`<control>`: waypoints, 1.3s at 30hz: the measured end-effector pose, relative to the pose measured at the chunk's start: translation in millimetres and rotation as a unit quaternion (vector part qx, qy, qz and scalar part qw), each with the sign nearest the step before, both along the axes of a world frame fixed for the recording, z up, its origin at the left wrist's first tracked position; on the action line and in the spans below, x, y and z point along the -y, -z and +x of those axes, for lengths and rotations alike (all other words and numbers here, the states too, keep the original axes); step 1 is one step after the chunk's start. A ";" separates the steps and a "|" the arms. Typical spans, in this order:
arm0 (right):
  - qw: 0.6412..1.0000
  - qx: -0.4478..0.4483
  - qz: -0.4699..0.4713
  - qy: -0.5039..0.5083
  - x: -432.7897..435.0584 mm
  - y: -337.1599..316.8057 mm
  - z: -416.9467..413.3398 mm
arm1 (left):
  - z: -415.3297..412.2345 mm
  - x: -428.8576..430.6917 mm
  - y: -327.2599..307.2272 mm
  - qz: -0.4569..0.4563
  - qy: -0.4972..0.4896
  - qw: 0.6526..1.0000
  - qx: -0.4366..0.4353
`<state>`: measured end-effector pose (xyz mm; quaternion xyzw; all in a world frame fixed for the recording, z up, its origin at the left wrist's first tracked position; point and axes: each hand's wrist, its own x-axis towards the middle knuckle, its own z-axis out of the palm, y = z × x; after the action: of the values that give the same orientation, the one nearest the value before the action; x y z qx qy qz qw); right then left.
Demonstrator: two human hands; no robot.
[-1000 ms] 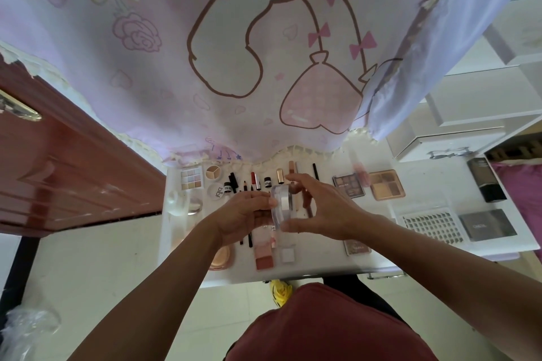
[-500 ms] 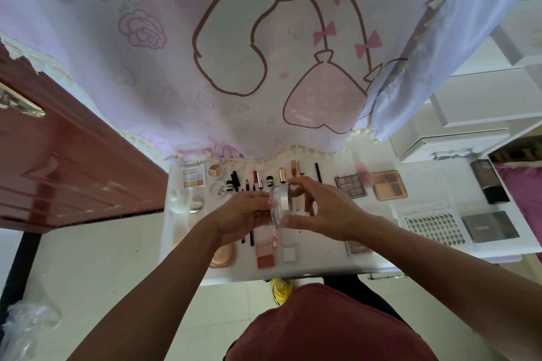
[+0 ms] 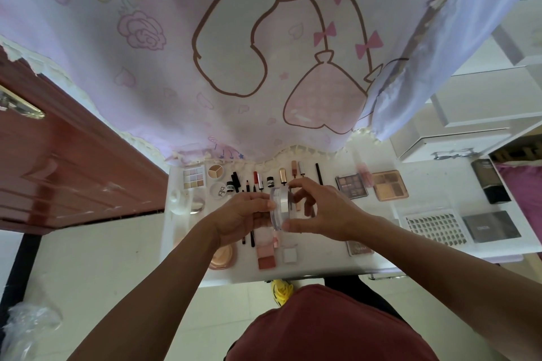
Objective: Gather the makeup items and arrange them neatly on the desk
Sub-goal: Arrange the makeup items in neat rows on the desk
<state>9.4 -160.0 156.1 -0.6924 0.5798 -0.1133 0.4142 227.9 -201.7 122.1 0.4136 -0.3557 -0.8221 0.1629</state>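
Jar (image 3: pixel 280 204), clear and round, held on edge above the white desk (image 3: pixel 322 261); we note left hand (image 3: pixel 242 215) gripping one side, right hand (image 3: pixel 321 212) pinching the rim, thumb below. Lipsticks (image 3: pixel 282 176) lie in a row beyond; eyeshadow palettes (image 3: pixel 390 184) to their right.

Lipstick tubes (image 3: pixel 283 176) line the desk's (image 3: pixel 322 265) far edge (curtain (image 3: pixel 264 67) overhanging) — a bare strip runs along its near edge.

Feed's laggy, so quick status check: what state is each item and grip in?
clear jar: held on edge above the desk, between both grips
left grip: holds the clear jar
right grip: pinches the clear jar
brown palette: flat, pans showing
pale palette: flat, pans showing
grey box: flat, closed
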 end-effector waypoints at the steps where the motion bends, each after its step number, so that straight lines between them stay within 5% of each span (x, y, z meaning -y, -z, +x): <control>1: 1.000 -0.008 -0.012 -0.007 0.1 -0.2 0.2 | 0.3 -0.1 0.0 0.000 -0.001 1.000 0.001; 17: 0.997 -0.045 -0.055 -0.043 -0.5 -1.4 -0.6 | 0.0 1.1 -1.4 0.005 -0.008 1.000 -0.005; 24: 0.999 0.027 0.009 0.014 0.0 -0.2 -1.7 | -2.6 1.8 -4.5 -0.002 0.003 1.000 -0.006; 30: 0.998 -0.024 -0.046 -0.027 -0.6 -0.1 -2.9 | -2.3 -0.6 -2.1 0.003 -0.003 1.000 -0.009; 36: 0.998 0.066 -0.002 0.010 -2.4 0.5 1.2 | -1.3 0.7 -3.0 -0.004 -0.001 1.000 -0.024; 39: 0.999 0.034 -0.020 -0.003 -3.1 -4.4 -0.1 | -2.4 -0.4 -1.0 -0.002 0.000 1.000 -0.020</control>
<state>9.3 -156.8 160.5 -0.6979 0.5609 -0.1471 0.4203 225.5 -201.3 123.0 0.3968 -0.3540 -0.8294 0.1712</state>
